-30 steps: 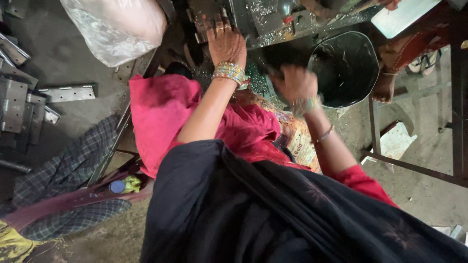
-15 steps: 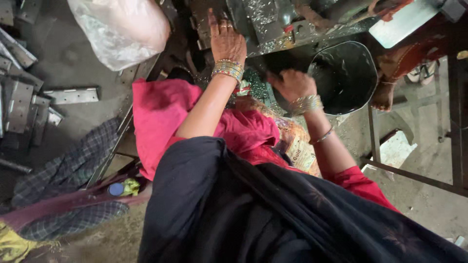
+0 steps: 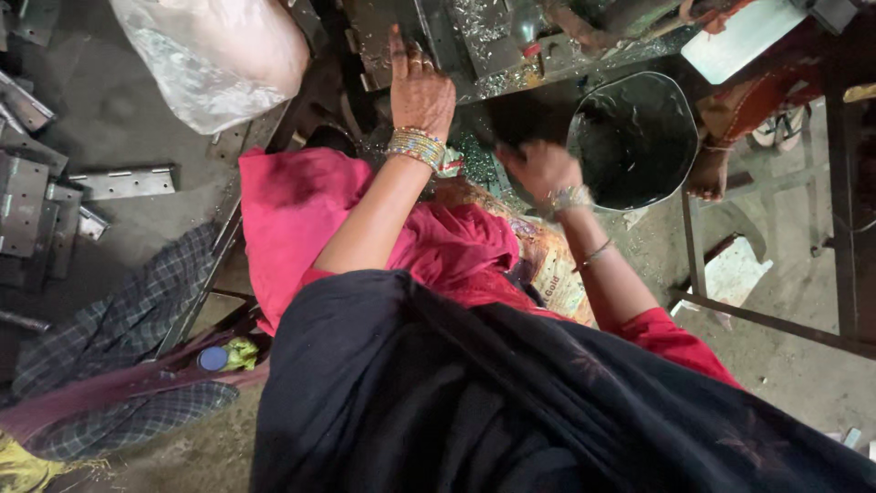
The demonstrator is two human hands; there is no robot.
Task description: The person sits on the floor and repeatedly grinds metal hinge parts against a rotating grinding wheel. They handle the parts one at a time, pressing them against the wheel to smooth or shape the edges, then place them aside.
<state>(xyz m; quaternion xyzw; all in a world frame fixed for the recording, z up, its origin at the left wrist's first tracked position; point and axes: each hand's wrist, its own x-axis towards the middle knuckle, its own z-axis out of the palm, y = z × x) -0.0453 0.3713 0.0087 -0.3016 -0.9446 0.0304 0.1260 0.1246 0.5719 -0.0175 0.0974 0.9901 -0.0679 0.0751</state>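
My left hand (image 3: 420, 89), with several bangles at the wrist, lies flat on the edge of a metal machine bench (image 3: 493, 50) strewn with shiny shavings, its index finger stretched forward. It holds nothing. My right hand (image 3: 538, 169) is blurred and curled loosely just left of a black bucket (image 3: 634, 137), level with its rim. Whether it holds anything does not show. Pink cloth (image 3: 292, 219) covers my lap under both arms.
A filled clear plastic bag (image 3: 219, 55) lies at the upper left. Metal hinges (image 3: 119, 183) and plates (image 3: 23, 205) lie on the floor at left, next to chequered cloth (image 3: 119, 310). Another person's limb (image 3: 707, 173) touches the bucket's right side. A metal frame (image 3: 776, 319) stands at right.
My left hand stays on the bench, its fingers now drawn closer together. My right hand has barely shifted beside the bucket. The view has tilted slightly.
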